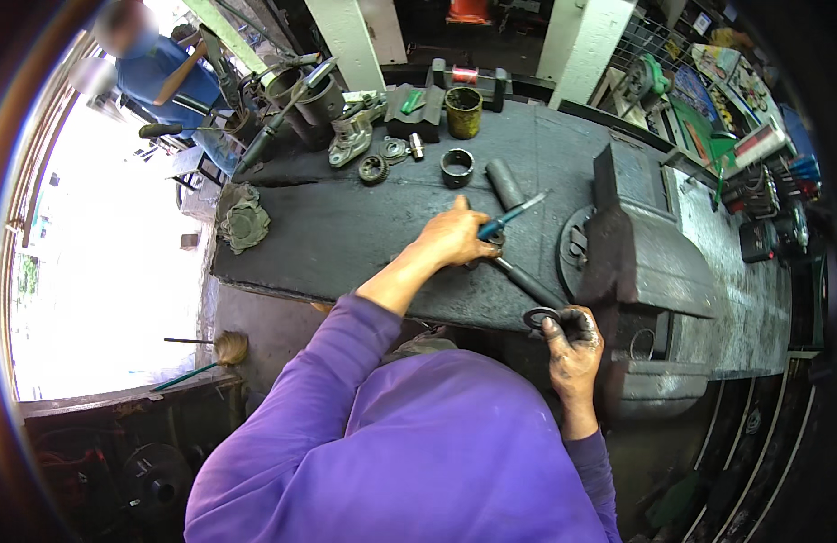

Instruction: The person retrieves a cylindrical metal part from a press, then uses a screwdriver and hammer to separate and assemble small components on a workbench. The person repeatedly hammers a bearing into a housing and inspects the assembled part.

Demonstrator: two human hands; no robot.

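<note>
My left hand (453,235) reaches over the workbench, its fingers closed around the blue handle of a screwdriver (498,224). The screwdriver's blade points to the far right. Just under that hand lies a dark-handled tool (527,282), whose head is partly hidden by my fingers. Near the bench's front edge, my right hand (577,355) pinches a dark flat ring (539,318) between thumb and fingers. Grime blackens those fingertips. A short grey cylinder (504,185) lies beyond the left hand, beside a dark metal ring-shaped sleeve (456,168).
A large bench vise (658,258) stands right of my hands. Along the bench's back are a gear (373,169), a metal housing (351,138) and a yellowish can (464,112). A crumpled rag (243,219) lies at the left end. Beyond it stands a person in blue (165,77).
</note>
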